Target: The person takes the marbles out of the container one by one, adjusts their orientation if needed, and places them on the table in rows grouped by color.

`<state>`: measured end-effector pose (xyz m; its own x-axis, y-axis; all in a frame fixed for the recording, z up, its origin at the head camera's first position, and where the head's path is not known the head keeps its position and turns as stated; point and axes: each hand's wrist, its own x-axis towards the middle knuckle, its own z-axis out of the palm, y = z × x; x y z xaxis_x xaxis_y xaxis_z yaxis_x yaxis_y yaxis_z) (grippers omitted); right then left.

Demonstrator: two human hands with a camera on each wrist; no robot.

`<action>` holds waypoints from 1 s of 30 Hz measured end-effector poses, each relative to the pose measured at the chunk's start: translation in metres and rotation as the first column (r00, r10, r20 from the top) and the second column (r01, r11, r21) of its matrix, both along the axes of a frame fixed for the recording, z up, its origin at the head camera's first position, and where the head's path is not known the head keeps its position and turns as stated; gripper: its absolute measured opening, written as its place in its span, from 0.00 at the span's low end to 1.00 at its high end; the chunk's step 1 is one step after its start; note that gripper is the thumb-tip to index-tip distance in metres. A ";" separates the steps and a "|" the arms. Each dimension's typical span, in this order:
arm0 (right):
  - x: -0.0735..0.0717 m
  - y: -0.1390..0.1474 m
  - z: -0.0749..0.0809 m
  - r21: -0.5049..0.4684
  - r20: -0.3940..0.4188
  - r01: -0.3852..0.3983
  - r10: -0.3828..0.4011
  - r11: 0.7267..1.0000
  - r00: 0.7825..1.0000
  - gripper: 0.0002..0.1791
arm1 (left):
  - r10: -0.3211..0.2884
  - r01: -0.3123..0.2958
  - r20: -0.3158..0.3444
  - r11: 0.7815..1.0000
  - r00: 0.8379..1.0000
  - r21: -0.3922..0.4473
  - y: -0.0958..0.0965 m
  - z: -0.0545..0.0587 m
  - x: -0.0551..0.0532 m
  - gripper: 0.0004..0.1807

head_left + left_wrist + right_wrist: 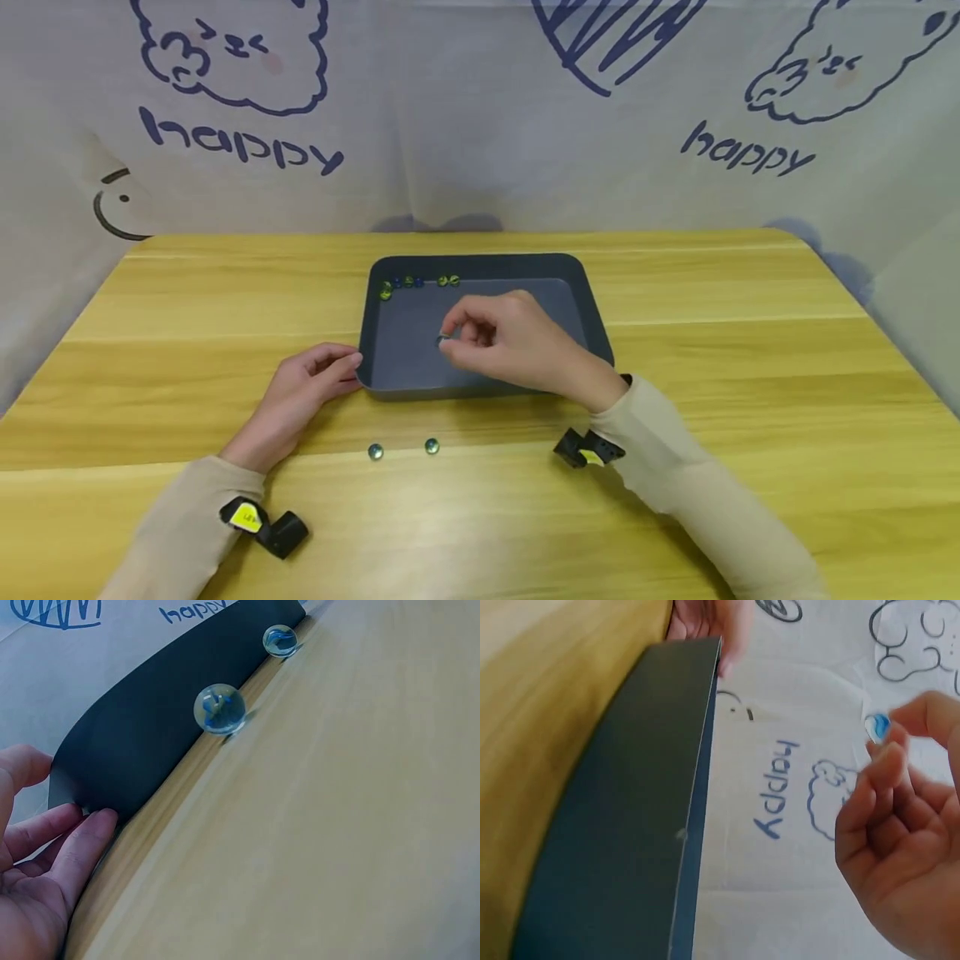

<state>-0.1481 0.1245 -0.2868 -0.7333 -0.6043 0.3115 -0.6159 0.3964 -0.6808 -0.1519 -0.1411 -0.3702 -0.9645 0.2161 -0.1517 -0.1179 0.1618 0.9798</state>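
A dark grey rectangular tray [480, 333] stands on the wooden table. Above its inside, my right hand [510, 337] pinches a clear marble [877, 727] with a blue swirl between thumb and forefinger. At the tray's near left corner, my left hand [315, 375] holds the wall, with thumb and fingers placed around the corner in the left wrist view. Along the tray's back left edge lie several marbles [408, 282], some yellowish and some dark blue. Two more clear marbles rest on the table in front of the tray, a left one [376, 452] and a right one [432, 447].
The wooden table [750, 375] stretches to both sides of the tray. A white cloth [450, 125] with blue drawings hangs behind its far edge. Small black wrist cameras sit on the left sleeve [180, 525] and the right sleeve [697, 483].
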 end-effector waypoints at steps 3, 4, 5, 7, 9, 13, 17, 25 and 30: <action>0.011 0.006 0.000 -0.033 -0.016 0.059 -0.060 0.998 0.998 0.02 | -0.011 0.010 0.010 1.000 1.000 0.011 0.004 -0.001 -0.003 0.29; 0.014 0.009 -0.001 -0.037 -0.006 0.067 -0.067 0.997 0.998 0.02 | -0.014 0.014 0.011 1.000 1.000 0.011 0.005 -0.001 -0.004 0.29; 0.017 0.011 -0.002 -0.037 0.006 0.073 -0.073 0.997 0.997 0.02 | -0.018 0.018 0.011 1.000 1.000 0.013 0.006 -0.001 -0.005 0.29; 0.022 0.016 -0.004 -0.029 0.022 0.076 -0.075 0.997 0.997 0.02 | -0.022 0.022 0.012 1.000 1.000 0.010 0.007 -0.001 -0.006 0.29; 0.026 0.020 -0.006 -0.017 0.042 0.074 -0.074 0.997 0.996 0.02 | -0.021 0.021 0.013 1.000 1.000 0.006 0.007 -0.001 -0.006 0.28; 0.035 0.026 -0.011 -0.002 0.070 0.054 -0.054 0.999 0.996 0.03 | -0.016 0.016 0.020 1.000 1.000 -0.001 0.007 -0.001 -0.006 0.28; 0.042 0.029 -0.016 0.002 0.067 0.021 -0.022 1.000 0.998 0.03 | -0.018 0.018 0.026 1.000 0.999 -0.002 0.006 -0.001 -0.006 0.28; 0.050 0.022 -0.029 0.051 0.046 -0.085 0.082 0.995 0.996 0.03 | -0.001 0.001 0.018 1.000 1.000 0.008 0.004 -0.001 -0.006 0.26; 0.053 0.016 -0.034 0.127 0.119 -0.113 0.098 0.985 0.988 0.04 | 0.007 -0.008 0.013 1.000 1.000 0.014 0.003 -0.001 -0.006 0.25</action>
<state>-0.0956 0.1403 -0.3205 -0.6887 -0.7108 0.1427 -0.5818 0.4245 -0.6938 -0.1576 -0.1378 -0.3715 -0.9641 0.2111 -0.1613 -0.1318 0.1468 0.9803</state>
